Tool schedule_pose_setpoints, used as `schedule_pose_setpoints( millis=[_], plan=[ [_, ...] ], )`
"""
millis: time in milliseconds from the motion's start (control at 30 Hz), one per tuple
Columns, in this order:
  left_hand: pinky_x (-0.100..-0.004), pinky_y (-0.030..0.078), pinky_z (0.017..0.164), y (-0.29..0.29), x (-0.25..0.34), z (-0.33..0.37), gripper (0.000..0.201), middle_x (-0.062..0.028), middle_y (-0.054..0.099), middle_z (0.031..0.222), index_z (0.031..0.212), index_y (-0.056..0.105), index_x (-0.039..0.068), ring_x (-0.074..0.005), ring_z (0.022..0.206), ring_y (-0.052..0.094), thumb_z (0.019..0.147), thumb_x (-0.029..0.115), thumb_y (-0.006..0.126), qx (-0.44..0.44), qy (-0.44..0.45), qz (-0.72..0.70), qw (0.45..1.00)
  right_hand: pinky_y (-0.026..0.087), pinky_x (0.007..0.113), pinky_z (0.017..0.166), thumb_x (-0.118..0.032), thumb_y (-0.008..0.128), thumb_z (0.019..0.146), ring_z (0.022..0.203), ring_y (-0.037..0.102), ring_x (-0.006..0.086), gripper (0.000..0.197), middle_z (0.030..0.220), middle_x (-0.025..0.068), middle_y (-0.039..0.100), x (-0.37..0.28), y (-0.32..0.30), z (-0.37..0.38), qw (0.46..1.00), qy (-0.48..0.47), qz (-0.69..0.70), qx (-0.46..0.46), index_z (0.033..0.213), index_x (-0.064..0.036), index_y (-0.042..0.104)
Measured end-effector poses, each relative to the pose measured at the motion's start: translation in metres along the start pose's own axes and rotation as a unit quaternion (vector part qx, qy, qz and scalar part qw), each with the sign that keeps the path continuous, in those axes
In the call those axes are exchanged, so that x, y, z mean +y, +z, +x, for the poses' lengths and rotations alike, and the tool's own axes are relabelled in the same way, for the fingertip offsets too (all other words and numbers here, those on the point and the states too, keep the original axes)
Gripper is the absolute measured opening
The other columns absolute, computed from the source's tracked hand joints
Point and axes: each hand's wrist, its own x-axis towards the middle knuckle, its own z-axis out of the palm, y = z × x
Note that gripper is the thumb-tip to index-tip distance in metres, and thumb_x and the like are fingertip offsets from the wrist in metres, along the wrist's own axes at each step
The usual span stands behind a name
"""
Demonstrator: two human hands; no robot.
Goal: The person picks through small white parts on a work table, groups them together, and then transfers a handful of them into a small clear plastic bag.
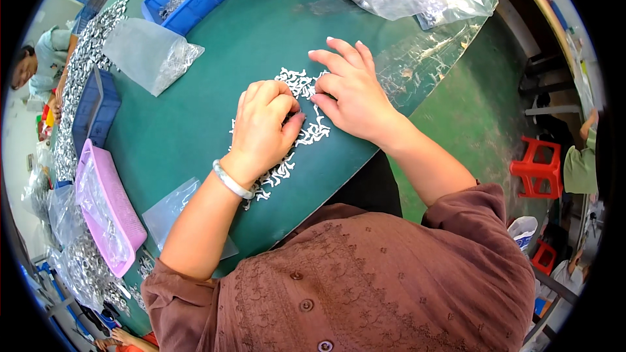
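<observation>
Tabletop [176,124], left hand [262,120] curled, right hand [355,96] spread, perhaps touching white pieces [315,133]

Blouse [391,274]: brown. Button row [306,304]: round brown buttons, three visible. Tone-on-tone embroidery [352,244] flanks button row; small scattered motifs [424,299] farther right of it. Loose brown sleeves [466,212] either side of row. Left of row, beyond sleeve: pale mottled bangle [233,180], rounded.
</observation>
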Motion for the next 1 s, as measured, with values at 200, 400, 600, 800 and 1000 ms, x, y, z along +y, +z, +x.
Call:
schedule_pose_setpoints(
  millis=[200, 400, 600, 800, 1000],
  plan=[
    [-0.0384, 0.046, 0.083, -0.003, -0.003, -0.003, 0.013, -0.0094, 0.059, 0.095, 0.085, 0.067, 0.004, -0.0285, 0.092, 0.057, 0.072, 0.003, 0.071, 0.026, -0.02, -0.006, 0.999, 0.027, 0.061, 0.107, -0.011, 0.068, 0.08, 0.131, 0.039, 0.0358, 0.007, 0.128, 0.011, 0.056, 0.003, 0.007, 0.002, 1.0, -0.01, -0.001, -0.012, 0.08, -0.0039, 0.066],
    [-0.0387, 0.046, 0.085, -0.005, -0.001, -0.008, 0.022, -0.0091, 0.059, 0.096, 0.092, 0.072, 0.007, -0.0287, 0.095, 0.056, 0.072, 0.0, 0.066, -0.034, -0.013, 0.002, 0.999, 0.03, 0.057, 0.107, -0.008, 0.066, 0.081, 0.131, 0.039, 0.036, 0.005, 0.13, 0.0115, 0.055, 0.008, -0.013, -0.004, 0.993, -0.065, 0.051, -0.087, 0.082, -0.0036, 0.067],
    [-0.0401, 0.045, 0.089, -0.002, 0.006, -0.003, 0.034, -0.01, 0.058, 0.097, 0.1, 0.072, 0.008, -0.0298, 0.097, 0.055, 0.071, -0.005, 0.059, -0.029, -0.021, -0.006, 0.999, 0.034, 0.052, 0.106, -0.006, 0.068, 0.079, 0.129, 0.042, 0.0364, 0.006, 0.129, 0.0107, 0.056, 0.027, -0.031, -0.012, 0.997, -0.019, 0.071, -0.019, 0.086, -0.0054, 0.069],
    [-0.0401, 0.044, 0.091, -0.001, 0.007, -0.002, 0.038, -0.0106, 0.057, 0.101, 0.103, 0.071, 0.007, -0.0303, 0.099, 0.054, 0.071, -0.007, 0.057, -0.056, -0.016, 0.011, 0.998, 0.033, 0.052, 0.107, -0.006, 0.068, 0.079, 0.129, 0.042, 0.0358, 0.011, 0.128, 0.0102, 0.056, 0.025, -0.028, -0.019, 0.998, -0.025, 0.044, -0.033, 0.09, -0.0063, 0.071],
    [-0.0396, 0.044, 0.09, -0.001, 0.007, -0.003, 0.037, -0.0109, 0.058, 0.102, 0.103, 0.07, 0.006, -0.0307, 0.099, 0.054, 0.071, -0.008, 0.056, -0.044, -0.018, -0.006, 0.999, 0.031, 0.057, 0.108, -0.007, 0.066, 0.079, 0.13, 0.041, 0.0358, 0.014, 0.13, 0.011, 0.055, 0.021, -0.03, -0.016, 0.995, -0.055, 0.056, -0.069, 0.093, -0.0077, 0.071]
  ],
)
